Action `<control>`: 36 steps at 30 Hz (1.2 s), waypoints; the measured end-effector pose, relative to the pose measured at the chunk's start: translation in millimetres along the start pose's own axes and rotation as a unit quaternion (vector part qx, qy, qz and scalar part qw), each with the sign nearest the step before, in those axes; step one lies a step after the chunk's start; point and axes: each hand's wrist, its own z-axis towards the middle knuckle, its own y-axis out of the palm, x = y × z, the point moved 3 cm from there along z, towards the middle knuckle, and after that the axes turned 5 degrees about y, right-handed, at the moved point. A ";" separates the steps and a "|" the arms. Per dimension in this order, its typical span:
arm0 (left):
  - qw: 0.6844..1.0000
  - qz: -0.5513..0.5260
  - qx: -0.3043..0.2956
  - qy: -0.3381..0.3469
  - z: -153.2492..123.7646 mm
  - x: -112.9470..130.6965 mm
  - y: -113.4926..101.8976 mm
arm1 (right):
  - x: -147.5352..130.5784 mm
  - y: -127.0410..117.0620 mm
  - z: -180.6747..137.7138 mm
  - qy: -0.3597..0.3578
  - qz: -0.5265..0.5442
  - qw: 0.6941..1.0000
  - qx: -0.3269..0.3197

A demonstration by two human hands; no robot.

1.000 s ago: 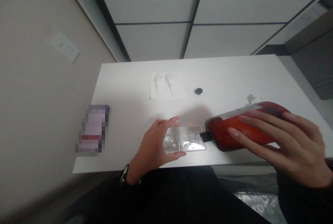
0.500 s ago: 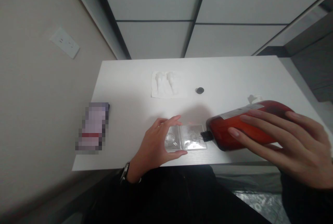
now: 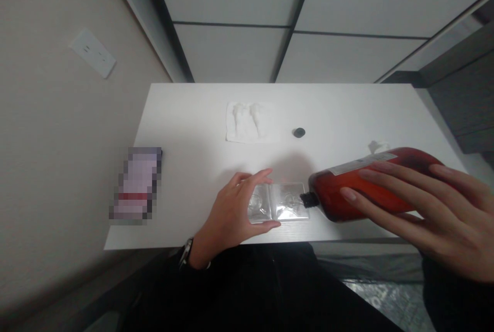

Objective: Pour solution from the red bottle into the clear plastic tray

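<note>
A large amber-red bottle [image 3: 347, 194] lies tilted almost level in my right hand [image 3: 436, 208], whose fingers wrap round its side. Its black threaded neck [image 3: 309, 199] points left, just over the right edge of a clear plastic case [image 3: 290, 199]. That case lies open and flat, with two halves and a round shape in each. My left hand [image 3: 235, 211] holds its left half, thumb along the near edge and fingers at the far edge. Whether liquid leaves the bottle I cannot tell. A small dark round cap [image 3: 299, 133] rests beyond the case.
On the white table [image 3: 185, 167], a white tissue [image 3: 247, 122] with two whitish lumps lies toward the back. A blurred-out phone-like object [image 3: 137, 182] is at the left. Something small and white [image 3: 380, 146] sits behind the bottle. Cabinet panels [image 3: 239, 54] stand behind the table.
The whole view has shifted slightly. Both hands keep their hold, and the bottle stays tilted with its neck by the case's right edge.
</note>
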 end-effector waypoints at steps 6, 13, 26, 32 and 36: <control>1.000 -0.007 0.006 0.003 0.1 -0.1 0.0 | 1.1 -2.8 -0.2 0.006 -0.005 0.999 -0.031; 1.000 -0.005 0.007 0.011 0.2 -0.1 -0.2 | -3.6 -7.8 9.1 -0.018 -0.026 0.999 -0.011; 1.000 0.000 0.010 0.017 0.4 -1.0 1.1 | -3.8 -12.6 14.1 -0.039 -0.057 0.997 -0.017; 1.000 -0.001 0.009 0.020 0.1 -1.6 1.2 | -1.1 -10.3 14.9 -0.054 -0.040 0.997 -0.034; 1.000 -0.002 0.008 0.019 0.3 -2.0 1.1 | -4.8 -10.6 19.7 -0.056 -0.046 0.997 -0.020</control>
